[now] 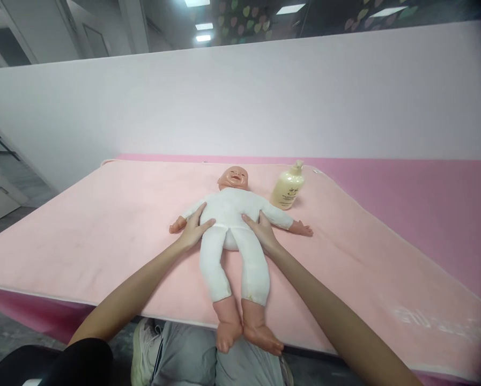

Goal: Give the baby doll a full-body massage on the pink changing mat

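A baby doll (232, 209) with a white cloth body lies on its back, head away from me and feet toward me. Its bare plastic feet reach over the near table edge, and its arms spread out to both sides. My left hand (195, 228) grips the left side of its waist, thumb on the front. On the other side my right hand (262, 230) clasps the waist in the same way, its fingers partly hidden along the doll's flank. A pale yellow pump bottle (286, 188) stands, slightly tilted in view, beside the doll's arm on the right.
A light pink towel (115, 230) covers most of the darker pink table (417, 214). Behind the table rises a white partition (240, 102) with dark glass (320, 19) above it. My legs (192, 354) are below the near edge.
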Motion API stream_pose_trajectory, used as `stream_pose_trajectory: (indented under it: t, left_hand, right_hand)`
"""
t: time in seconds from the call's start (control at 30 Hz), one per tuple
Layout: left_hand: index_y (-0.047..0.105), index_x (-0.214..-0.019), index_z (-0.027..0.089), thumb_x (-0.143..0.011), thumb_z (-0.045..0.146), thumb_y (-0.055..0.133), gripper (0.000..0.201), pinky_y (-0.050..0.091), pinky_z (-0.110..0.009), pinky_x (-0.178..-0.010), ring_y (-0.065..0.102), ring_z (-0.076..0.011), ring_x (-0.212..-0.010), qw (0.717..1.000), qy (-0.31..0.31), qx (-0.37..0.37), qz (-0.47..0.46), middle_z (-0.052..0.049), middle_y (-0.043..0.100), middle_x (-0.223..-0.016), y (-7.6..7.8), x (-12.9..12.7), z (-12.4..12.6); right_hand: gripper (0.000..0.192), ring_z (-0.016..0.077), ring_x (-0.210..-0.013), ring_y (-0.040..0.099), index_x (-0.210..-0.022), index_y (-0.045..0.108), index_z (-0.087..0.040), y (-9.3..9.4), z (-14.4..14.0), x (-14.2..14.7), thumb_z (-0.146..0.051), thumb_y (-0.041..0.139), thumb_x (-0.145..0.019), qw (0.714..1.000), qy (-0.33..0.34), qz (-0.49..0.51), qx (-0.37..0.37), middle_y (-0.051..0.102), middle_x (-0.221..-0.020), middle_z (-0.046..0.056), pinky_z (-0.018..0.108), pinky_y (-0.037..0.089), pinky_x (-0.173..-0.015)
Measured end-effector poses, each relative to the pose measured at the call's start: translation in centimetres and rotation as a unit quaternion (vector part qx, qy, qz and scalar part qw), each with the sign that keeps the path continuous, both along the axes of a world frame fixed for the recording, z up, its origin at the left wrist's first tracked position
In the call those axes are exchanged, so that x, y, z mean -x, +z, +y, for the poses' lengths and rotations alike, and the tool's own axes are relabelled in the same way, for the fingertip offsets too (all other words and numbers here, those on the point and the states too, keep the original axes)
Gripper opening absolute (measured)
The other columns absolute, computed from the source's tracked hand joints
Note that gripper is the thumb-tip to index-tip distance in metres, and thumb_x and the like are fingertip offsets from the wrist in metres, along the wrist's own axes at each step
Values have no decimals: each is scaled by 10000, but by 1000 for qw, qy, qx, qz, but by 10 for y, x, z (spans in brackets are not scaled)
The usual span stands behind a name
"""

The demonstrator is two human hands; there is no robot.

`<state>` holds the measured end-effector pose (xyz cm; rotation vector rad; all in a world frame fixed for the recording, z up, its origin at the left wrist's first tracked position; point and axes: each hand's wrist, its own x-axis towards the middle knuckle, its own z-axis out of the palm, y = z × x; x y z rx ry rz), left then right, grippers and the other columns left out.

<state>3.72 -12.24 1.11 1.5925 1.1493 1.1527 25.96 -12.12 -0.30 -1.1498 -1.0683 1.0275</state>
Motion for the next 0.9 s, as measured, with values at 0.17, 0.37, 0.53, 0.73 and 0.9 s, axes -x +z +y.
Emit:
stream_pose_trajectory:
  t: [0.17,0.37,0.53,0.73,0.9]
  left_hand:
    - [552,-1295,258,-830,484,578,517,397,-355,-1041,505,-251,-1243,991,-40,-87,91,-30,548,-1355,14,1,-11]
    - [584,-1249,289,-855,485,532,443,452,-341,-930,601,-242,-1062,983,-25,-110,144,-12,638,-1212,19,4,-18]
    - [594,-1240,294,-877,476,477,422,451,-348,-908,624,-242,-987,976,-8,-118,182,-18,669,-1138,19,5,-16]
    - [622,-1221,296,-862,512,471,446,415,-349,-973,595,-256,-1078,977,-34,-89,192,-12,646,-1211,20,10,-14]
    - [741,-976,223,-845,524,483,418,448,-295,-751,632,-212,-762,946,-65,-71,309,-31,718,-848,45,13,15]
  right_hand:
    - [435,247,-1072,606,-1072,588,-204,0,3,-4,-456,694,-734,997,-2,-58,-44,654,-1149,84,445,469,-971]
    - [391,241,-1018,614,-1029,611,-213,-5,5,-2,-490,656,-757,994,-9,-92,-57,672,-1088,64,429,478,-925]
    - [486,242,-1012,601,-1027,556,-214,-10,9,0,-492,722,-665,992,-82,-93,-25,642,-1088,90,411,472,-911]
    - [383,205,-853,540,-854,431,-237,-11,5,-1,-440,687,-653,977,-137,-159,-42,532,-881,25,366,467,-837]
    - [211,193,-791,503,-861,524,-209,5,9,-2,-271,553,-662,936,-195,-265,-126,483,-946,56,362,442,-820]
